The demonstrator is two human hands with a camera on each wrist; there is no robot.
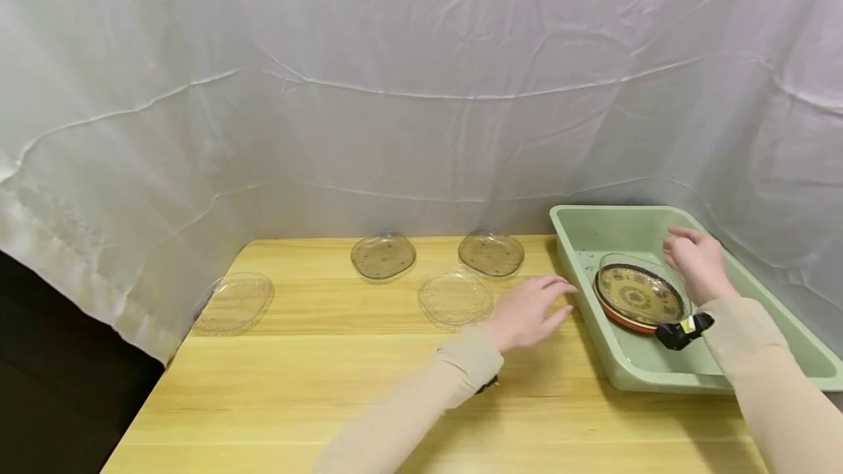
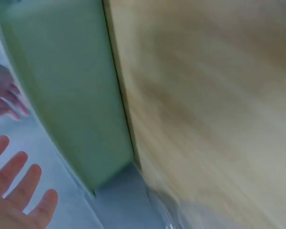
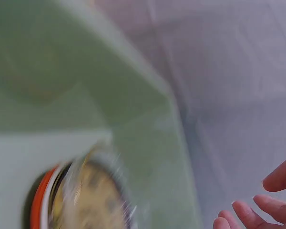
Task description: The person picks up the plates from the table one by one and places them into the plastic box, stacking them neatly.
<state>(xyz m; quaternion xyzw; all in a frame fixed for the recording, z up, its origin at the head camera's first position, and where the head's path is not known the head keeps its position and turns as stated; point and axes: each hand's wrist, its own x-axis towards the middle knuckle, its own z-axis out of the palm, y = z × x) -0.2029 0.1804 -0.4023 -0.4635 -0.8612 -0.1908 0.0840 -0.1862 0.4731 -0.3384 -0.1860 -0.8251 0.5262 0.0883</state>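
Note:
My left hand (image 1: 530, 313) hovers over the table beside the left wall of a green plastic tub (image 1: 602, 346), its fingers spread and holding nothing. Over the right part of the tub is my right hand (image 1: 701, 262); the right wrist view shows its fingers (image 3: 248, 217) loosely bent with nothing between them. In the tub lies a stack of plates (image 1: 639, 298). A clear glass piece tops a brown patterned plate, with white and orange-red rims (image 3: 38, 205) below. Nearest my left hand on the table is a clear glass plate (image 1: 456, 298).
Two darker-tinted glass plates, one at back centre (image 1: 383, 256) and one right of it (image 1: 491, 253), lie near the table's back edge. Another clear plate (image 1: 235, 302) is at the left edge. A pale curtain (image 1: 421, 130) hangs behind the wooden table (image 1: 296, 386).

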